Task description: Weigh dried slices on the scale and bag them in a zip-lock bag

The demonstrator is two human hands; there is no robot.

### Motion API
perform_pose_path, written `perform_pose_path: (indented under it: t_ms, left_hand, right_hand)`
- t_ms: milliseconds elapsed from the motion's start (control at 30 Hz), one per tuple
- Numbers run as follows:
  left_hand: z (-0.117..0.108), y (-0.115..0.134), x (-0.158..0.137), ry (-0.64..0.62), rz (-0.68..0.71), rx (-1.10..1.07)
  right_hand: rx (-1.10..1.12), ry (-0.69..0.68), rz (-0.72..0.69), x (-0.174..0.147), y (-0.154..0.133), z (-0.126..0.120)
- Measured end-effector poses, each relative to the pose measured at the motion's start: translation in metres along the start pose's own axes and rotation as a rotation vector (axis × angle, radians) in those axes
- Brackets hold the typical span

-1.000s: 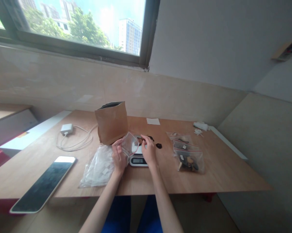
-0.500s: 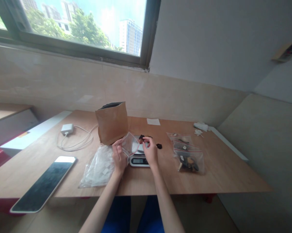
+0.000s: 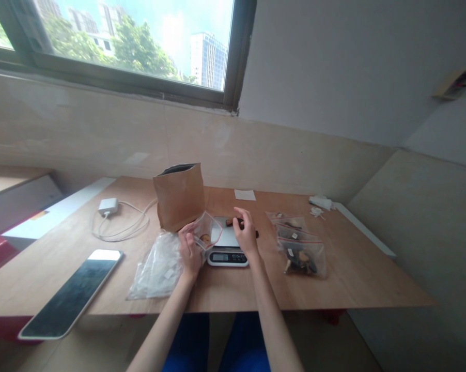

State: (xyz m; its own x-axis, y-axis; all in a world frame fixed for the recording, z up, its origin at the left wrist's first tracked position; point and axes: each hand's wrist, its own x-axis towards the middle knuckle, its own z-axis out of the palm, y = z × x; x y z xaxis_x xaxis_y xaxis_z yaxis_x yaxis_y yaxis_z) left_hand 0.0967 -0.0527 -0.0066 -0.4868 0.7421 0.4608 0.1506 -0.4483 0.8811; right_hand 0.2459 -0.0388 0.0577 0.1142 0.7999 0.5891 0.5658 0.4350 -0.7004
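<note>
My left hand (image 3: 190, 250) is closed on a clear zip bag (image 3: 213, 231) with a red seal line, its mouth held apart toward the scale. A small brown piece (image 3: 205, 238) lies inside the bag. My right hand (image 3: 246, 232) is over the right side of the digital kitchen scale (image 3: 222, 236), thumb and fingers apart. Just beyond its fingertips, a dark brown dried piece (image 3: 230, 222) rests on the scale's plate. My right hand partly hides the other dark bits there.
A brown paper pouch (image 3: 181, 199) stands open behind my left hand. Empty-looking clear bags (image 3: 155, 271) lie at left, beside a phone (image 3: 72, 294) and a white charger (image 3: 108, 206). Filled zip bags (image 3: 303, 258) lie at right. A white paper (image 3: 245, 195) lies near the wall.
My right hand has moved from the bag's mouth to the right, letting go of a dark piece. A brown piece now shows inside the bag. My left hand stays in place.
</note>
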Motion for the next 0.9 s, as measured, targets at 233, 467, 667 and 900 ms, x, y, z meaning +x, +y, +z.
perform_pose_path:
  t_ms: [233, 467, 667, 900]
  left_hand:
    - [0.0, -0.003, 0.001, 0.001, -0.002, -0.003]
    - [0.0, 0.001, 0.001, 0.01, -0.004, 0.026]
    - [0.001, -0.002, 0.001, -0.01, 0.004, -0.032]
    - [0.001, 0.0, 0.0, -0.006, -0.018, -0.015]
  right_hand:
    - [-0.493, -0.289, 0.042, 0.002, 0.039, 0.014]
    - [-0.603, -0.317, -0.008, 0.001, 0.025, 0.014]
    - [-0.517, -0.222, 0.009, 0.0, 0.007, 0.009]
    - [-0.153, 0.136, -0.128, 0.01, -0.032, 0.001]
